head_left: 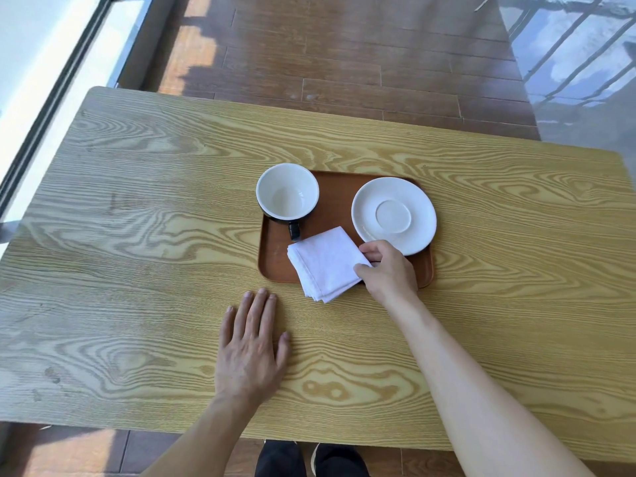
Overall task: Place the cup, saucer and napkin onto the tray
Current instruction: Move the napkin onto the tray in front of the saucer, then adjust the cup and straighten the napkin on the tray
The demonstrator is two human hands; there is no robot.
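Right hand (389, 270): thumb and fingers pinched on the near-right corner of the folded white napkin (327, 263). Napkin lies mostly on the brown tray (275, 259), but its near corner overhangs the tray's front rim onto the table (137, 201).

Just beyond the hand: white saucer (394, 215), on the tray's far-right part, its rim almost touching the fingers and overhanging the tray's right edge slightly. Farther to the hand's left: cup (287, 196), empty, upright, handle pointing toward the napkin, sitting at the tray's far-left corner.

Left hand (251, 352): flat on the table, fingers spread, holding nothing, well short of the tray.

Judgement: step in hand is seating the napkin. To do it well, slide or lift it away from the body until the overhanging corner clears the rim; keep the folds stacked; avoid nudging the saucer or cup handle. Then release.
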